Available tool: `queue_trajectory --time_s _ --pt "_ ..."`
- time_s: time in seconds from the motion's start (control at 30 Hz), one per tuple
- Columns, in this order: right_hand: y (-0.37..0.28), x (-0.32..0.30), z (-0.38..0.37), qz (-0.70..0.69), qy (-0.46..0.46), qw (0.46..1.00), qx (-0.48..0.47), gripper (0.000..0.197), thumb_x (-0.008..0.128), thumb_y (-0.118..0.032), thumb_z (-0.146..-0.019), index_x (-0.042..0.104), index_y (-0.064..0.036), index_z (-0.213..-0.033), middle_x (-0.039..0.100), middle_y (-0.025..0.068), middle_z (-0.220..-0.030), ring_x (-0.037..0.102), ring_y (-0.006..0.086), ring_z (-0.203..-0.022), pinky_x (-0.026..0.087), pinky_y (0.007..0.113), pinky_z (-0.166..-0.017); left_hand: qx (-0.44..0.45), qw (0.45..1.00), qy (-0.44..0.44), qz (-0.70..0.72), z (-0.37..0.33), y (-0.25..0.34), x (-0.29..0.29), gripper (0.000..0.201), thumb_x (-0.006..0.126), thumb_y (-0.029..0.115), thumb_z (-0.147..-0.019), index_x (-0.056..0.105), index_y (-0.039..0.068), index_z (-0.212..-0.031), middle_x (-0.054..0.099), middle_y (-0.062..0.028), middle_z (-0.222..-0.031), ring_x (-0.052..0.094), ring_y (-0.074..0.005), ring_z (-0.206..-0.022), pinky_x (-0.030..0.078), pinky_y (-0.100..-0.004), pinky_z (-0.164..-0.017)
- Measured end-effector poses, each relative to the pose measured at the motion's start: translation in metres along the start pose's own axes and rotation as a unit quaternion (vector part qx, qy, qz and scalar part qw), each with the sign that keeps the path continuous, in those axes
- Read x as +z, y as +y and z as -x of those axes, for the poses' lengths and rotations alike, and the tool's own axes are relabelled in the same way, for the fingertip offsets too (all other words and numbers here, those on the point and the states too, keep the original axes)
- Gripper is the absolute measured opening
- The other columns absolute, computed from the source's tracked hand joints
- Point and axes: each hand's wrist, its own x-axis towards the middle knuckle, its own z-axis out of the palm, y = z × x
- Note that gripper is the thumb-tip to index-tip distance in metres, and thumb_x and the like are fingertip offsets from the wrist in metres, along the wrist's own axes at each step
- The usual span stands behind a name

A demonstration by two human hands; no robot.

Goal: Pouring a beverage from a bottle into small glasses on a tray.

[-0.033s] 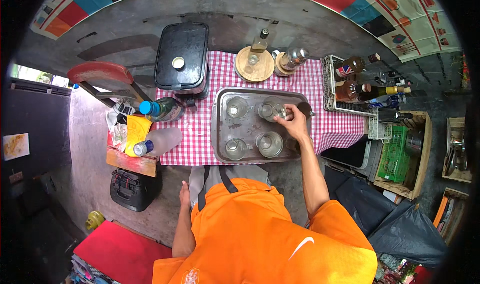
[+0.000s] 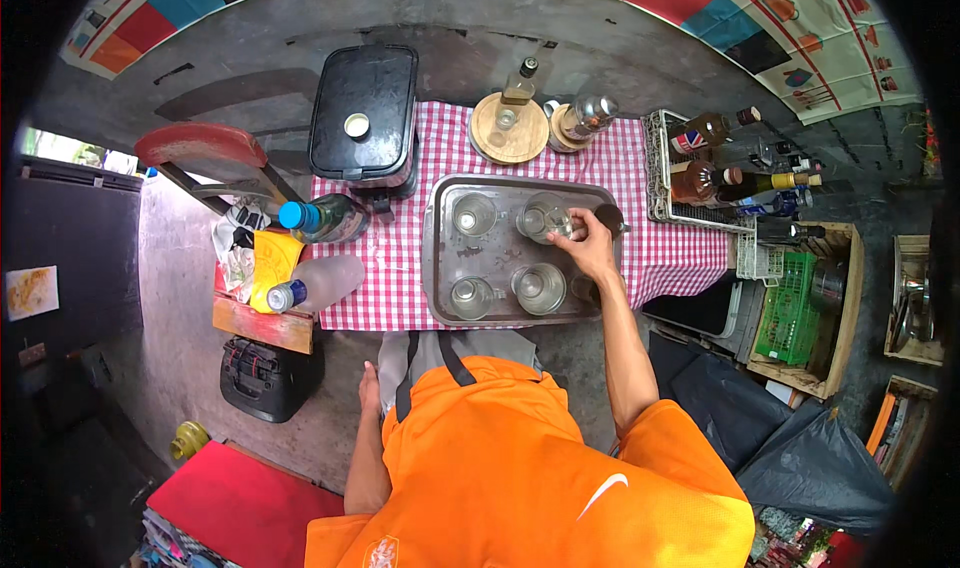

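Right hand (image 2: 592, 250): fingers partly closed, holding glass (image 2: 541, 216) by right side; glass left of palm, over tray (image 2: 502, 256)

On the tray (image 2: 505, 258), glasses (image 2: 539, 289); behind it on the tablecloth (image 2: 390, 258), a board (image 2: 520, 148); far left, a container (image 2: 365, 98); far right, a basket (image 2: 658, 168).
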Motion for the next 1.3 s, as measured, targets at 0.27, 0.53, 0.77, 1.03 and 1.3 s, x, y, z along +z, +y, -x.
queue_trajectory --time_s 0.27,0.53,0.77,1.03,1.3 --pt "0.002 0.001 -0.002 -0.003 -0.005 1.0 0.002 0.052 0.083 -0.014 -0.067 0.058 0.001 -0.109 0.062 0.0056 -0.092 0.053 0.0059 -0.067 0.049 0.022 -0.065 0.009 0.999 -0.01 0.05 -0.015 -0.019 0.003 0.071 0.032 0.061 -0.092 0.059 -0.001 -0.115 0.059 -0.0161 -0.117 0.052 -0.0267 -0.112 0.037 -0.0357 -0.097" --pt "0.0 0.0 -0.002 0.005 -0.007 1.0 0.001 0.053 0.083 -0.017 -0.066 0.058 0.0012 -0.11 0.063 0.0059 -0.093 0.053 0.0067 -0.068 0.048 0.023 -0.065 -0.014 0.998 -0.003 0.057 -0.012 -0.014 0.003 0.07 0.032 0.06 -0.092 0.059 0.0 -0.115 0.059 -0.0155 -0.117 0.053 -0.0267 -0.111 0.037 -0.0354 -0.096" --pt "-0.002 -0.001 -0.002 0.013 -0.008 1.0 0.005 0.056 0.084 -0.02 -0.066 0.058 0.0011 -0.111 0.062 0.0057 -0.092 0.051 0.0072 -0.067 0.048 0.023 -0.065 -0.002 0.999 0.0 0.037 0.0 0.0 0.003 0.07 0.034 0.06 -0.092 0.059 -0.001 -0.115 0.059 -0.0155 -0.116 0.053 -0.0258 -0.11 0.037 -0.0348 -0.096" --pt "0.001 0.001 -0.002 0.011 -0.004 1.0 0.006 0.057 0.084 -0.019 -0.066 0.058 0.0013 -0.111 0.062 0.0055 -0.091 0.049 0.0068 -0.066 0.047 0.022 -0.064 -0.006 0.998 -0.003 0.057 -0.007 -0.007 0.003 0.071 0.034 0.06 -0.092 0.058 -0.002 -0.115 0.06 -0.0156 -0.114 0.054 -0.0249 -0.107 0.038 -0.0334 -0.094" --pt "0.0 0.001 -0.003 0.021 0.0 1.0 0.0 0.056 0.084 -0.019 -0.066 0.059 0.0013 -0.111 0.062 0.0049 -0.091 0.049 0.0063 -0.065 0.047 0.022 -0.063 -0.005 0.996 -0.014 0.091 -0.026 -0.03 0.004 0.071 0.034 0.061 -0.091 0.059 -0.001 -0.115 0.06 -0.016 -0.114 0.054 -0.0253 -0.107 0.039 -0.0342 -0.094"
